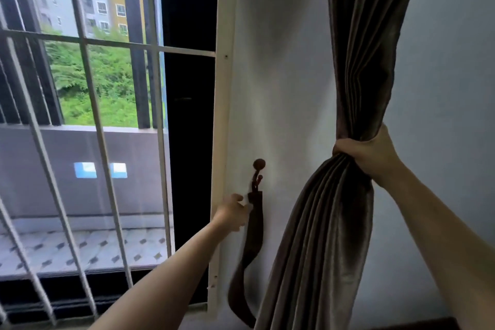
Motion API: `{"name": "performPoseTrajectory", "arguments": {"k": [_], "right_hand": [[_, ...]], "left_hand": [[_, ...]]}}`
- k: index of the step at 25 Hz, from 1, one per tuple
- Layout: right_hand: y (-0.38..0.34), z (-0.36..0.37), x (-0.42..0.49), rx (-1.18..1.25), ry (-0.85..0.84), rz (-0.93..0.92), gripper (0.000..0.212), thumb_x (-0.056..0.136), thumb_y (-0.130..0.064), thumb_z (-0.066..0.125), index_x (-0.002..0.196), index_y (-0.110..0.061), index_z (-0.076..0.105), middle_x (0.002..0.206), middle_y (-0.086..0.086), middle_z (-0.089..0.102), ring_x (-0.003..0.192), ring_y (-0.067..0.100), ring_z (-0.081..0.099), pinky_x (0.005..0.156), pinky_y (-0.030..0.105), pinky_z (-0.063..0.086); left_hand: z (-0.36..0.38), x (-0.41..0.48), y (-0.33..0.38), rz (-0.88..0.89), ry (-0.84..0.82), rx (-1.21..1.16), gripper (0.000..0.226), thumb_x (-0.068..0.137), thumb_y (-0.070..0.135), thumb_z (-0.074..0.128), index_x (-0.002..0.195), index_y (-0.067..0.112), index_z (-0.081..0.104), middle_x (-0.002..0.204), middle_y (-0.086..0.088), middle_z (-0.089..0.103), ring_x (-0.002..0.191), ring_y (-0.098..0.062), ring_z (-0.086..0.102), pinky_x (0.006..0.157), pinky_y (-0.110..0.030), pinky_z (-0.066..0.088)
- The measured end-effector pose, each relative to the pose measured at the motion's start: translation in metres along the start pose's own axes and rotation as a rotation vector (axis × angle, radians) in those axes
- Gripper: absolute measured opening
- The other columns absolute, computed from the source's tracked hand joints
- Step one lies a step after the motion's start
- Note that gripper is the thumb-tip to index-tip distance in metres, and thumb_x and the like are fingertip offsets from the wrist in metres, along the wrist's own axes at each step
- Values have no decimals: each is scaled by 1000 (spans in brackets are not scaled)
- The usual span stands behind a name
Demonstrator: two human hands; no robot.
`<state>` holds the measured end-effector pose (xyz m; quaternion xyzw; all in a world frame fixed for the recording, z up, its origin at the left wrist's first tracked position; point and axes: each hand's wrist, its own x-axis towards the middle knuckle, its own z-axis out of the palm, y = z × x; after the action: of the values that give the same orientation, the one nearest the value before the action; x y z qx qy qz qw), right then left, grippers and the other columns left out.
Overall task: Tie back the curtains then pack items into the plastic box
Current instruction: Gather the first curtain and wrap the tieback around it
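We see the curtain [348, 61] as thick brown-grey cloth with a soft velvety sheen, pleated; tieback strap [254, 228] darker cloth, matt; hook [258, 165] dark and smooth, metal or wood we can't tell; wall [289, 61] smooth matt paint; window bars [88, 67] white-painted metal, smooth; balcony floor [80, 246] patterned tiles, slightly glossy

Curtain [356, 61] in right hand [367, 153] (bunched)

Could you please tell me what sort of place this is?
Likely a room in a flat: the barred window overlooks a tiled balcony and apartment blocks, and the right hand gathers a brown curtain beside a wall hook with its tieback.
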<state>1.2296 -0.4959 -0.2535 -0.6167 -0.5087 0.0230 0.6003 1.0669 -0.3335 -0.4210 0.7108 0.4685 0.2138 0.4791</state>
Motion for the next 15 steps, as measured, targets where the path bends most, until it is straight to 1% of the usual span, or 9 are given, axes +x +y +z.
{"name": "performPoseTrajectory", "arguments": {"k": [2,4,5,6,8,9,11,13,15], "right_hand": [[4,-8,6,-1,19,-5,21,55,-5,64,73,-9,54,70,8,54,58,7,58,52,17,49],[9,-12,11,0,23,-4,21,55,-4,64,72,-9,53,70,8,54,58,7,58,52,18,50],[11,-13,14,-1,15,-8,20,55,-4,63,71,-10,53,70,7,53,58,7,58,52,18,50],[13,-11,15,4,3,-14,19,56,-3,63,70,-10,52,69,7,53,59,8,58,53,18,50],[16,-6,18,23,-18,-18,17,57,-3,62,70,-8,52,69,7,52,60,10,58,53,19,51],[18,-2,19,33,-30,-22,17,57,-3,61,71,-5,52,69,8,53,60,11,58,53,20,51],[21,9,23,64,-60,-33,18,58,-2,61,74,-3,53,70,8,53,62,14,58,54,22,50],[23,24,25,99,-79,-37,22,58,-1,62,78,-3,53,73,10,53,64,17,58,55,23,50],[23,43,24,142,-127,-53,22,59,0,62,79,-3,53,74,11,53,66,18,57,56,23,49]], "left_hand": [[13,19,-5,1,24,98,49,93,29,54,135,10,39,103,-13,63,84,-25,63,57,-28,48],[22,39,-10,55,31,185,42,91,29,56,127,8,48,104,-11,64,92,-27,64,71,-31,53],[26,46,-12,72,28,163,36,91,28,56,121,7,53,100,-9,63,88,-24,63,71,-29,52],[29,48,-12,72,8,95,30,91,26,56,115,7,57,94,-5,62,82,-19,60,66,-25,49],[30,43,-11,61,-56,-106,18,92,20,55,105,11,62,81,2,59,73,-12,56,61,-18,44],[26,39,-12,68,-71,-186,12,92,19,53,96,14,63,76,2,58,70,-12,55,63,-19,44],[5,24,-12,110,-99,-249,16,91,23,53,80,15,61,69,-1,55,67,-17,52,66,-30,41],[-31,10,-8,178,-89,-164,21,90,28,54,76,14,60,69,-3,53,66,-17,50,64,-29,38],[-70,-2,-6,246,-100,97,24,90,32,57,72,17,62,66,2,54,60,-11,51,57,-22,38]]}}
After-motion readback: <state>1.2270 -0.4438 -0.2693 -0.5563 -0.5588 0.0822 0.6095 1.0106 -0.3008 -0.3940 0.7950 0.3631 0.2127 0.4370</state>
